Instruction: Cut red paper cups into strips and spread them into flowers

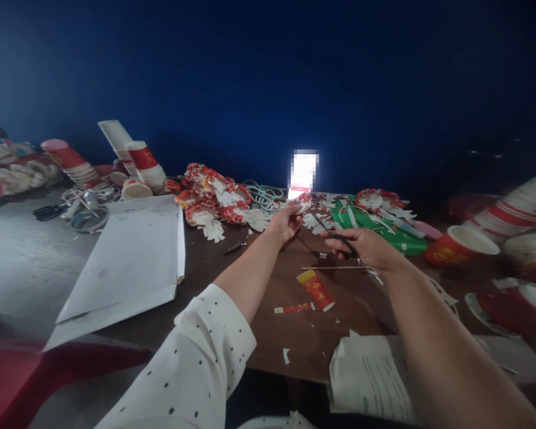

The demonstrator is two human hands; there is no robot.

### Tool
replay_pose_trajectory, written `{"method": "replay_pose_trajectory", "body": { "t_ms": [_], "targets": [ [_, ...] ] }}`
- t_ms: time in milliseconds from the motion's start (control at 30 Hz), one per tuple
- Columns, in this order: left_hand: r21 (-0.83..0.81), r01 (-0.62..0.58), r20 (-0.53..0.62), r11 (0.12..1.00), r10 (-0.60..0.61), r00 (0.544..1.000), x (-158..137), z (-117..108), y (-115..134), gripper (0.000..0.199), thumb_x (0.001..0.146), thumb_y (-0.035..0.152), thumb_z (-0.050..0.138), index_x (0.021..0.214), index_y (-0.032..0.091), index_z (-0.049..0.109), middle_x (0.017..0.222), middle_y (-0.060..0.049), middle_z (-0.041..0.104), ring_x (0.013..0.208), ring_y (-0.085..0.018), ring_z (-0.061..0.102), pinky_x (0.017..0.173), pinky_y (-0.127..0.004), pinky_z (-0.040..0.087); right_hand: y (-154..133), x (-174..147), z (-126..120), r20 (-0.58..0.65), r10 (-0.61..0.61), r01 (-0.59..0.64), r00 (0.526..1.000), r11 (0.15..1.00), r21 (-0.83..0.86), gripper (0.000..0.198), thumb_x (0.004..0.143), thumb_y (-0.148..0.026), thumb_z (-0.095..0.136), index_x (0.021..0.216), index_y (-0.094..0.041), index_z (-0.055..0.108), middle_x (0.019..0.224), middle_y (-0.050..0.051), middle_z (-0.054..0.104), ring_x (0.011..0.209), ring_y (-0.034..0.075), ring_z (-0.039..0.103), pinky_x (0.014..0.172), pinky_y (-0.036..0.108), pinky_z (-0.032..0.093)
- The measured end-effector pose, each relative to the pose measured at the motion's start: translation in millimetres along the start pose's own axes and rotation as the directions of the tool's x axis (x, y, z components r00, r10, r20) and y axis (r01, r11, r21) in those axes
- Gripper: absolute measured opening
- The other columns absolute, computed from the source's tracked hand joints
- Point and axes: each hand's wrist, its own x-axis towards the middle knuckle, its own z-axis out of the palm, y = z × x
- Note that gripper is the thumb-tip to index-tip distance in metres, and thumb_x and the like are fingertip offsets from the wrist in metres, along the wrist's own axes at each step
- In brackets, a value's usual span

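Observation:
My left hand [286,224] is closed, its fingertips pinching a small red-and-white paper piece [302,204] in front of a bright screen. To the right, my right hand [361,245] grips black-handled scissors [346,243], their blades pointing up and left towards that piece. Below the hands a red-and-yellow paper cutting [317,291] and a narrow red strip [295,308] lie on the brown table [268,342]. A thin wooden stick [333,268] rests under my right hand. Left of my left hand is a heap of red-and-white cut-paper pieces [218,196].
Stacked paper cups [145,164] lean at the back left, beside a white board [129,256]. A red paper cup [444,255] and a cup stack [518,205] stand right. Green sheeting [351,217] lies behind my right hand; printed paper [370,372] hangs over the front edge.

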Motion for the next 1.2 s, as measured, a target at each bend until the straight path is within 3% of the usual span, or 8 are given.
{"method": "replay_pose_trajectory", "body": {
  "t_ms": [733, 1200],
  "targets": [
    [-0.032, 0.004, -0.017, 0.999, -0.004, 1.000, -0.7, 1.7, 1.0, 0.009, 0.080, 0.002, 0.057, 0.080, 0.010, 0.062, 0.059, 0.000, 0.057, 0.050, -0.004, 0.054, 0.042, -0.008, 0.041, -0.3, -0.6, -2.3, 0.023, -0.041, 0.044, 0.999, 0.984, -0.172, 0.062, 0.063, -0.052, 0.076, 0.114, -0.016, 0.069, 0.071, 0.003, 0.064, 0.059, 0.012, 0.054, 0.057, 0.025, 0.042],
    [-0.051, 0.028, -0.041, 0.998, -0.030, 0.999, -2.1, 2.4, 3.0, 0.014, 0.079, 0.002, 0.059, 0.070, 0.012, 0.057, 0.055, 0.001, 0.055, 0.045, -0.003, 0.052, 0.037, -0.008, 0.037, -0.1, -0.8, 1.4, 0.001, -0.036, 0.036, 0.999, 0.998, -0.043, 0.058, 0.064, -0.048, 0.077, 0.113, -0.016, 0.070, 0.069, 0.002, 0.063, 0.057, 0.010, 0.053, 0.056, 0.025, 0.043]
  ]
}}
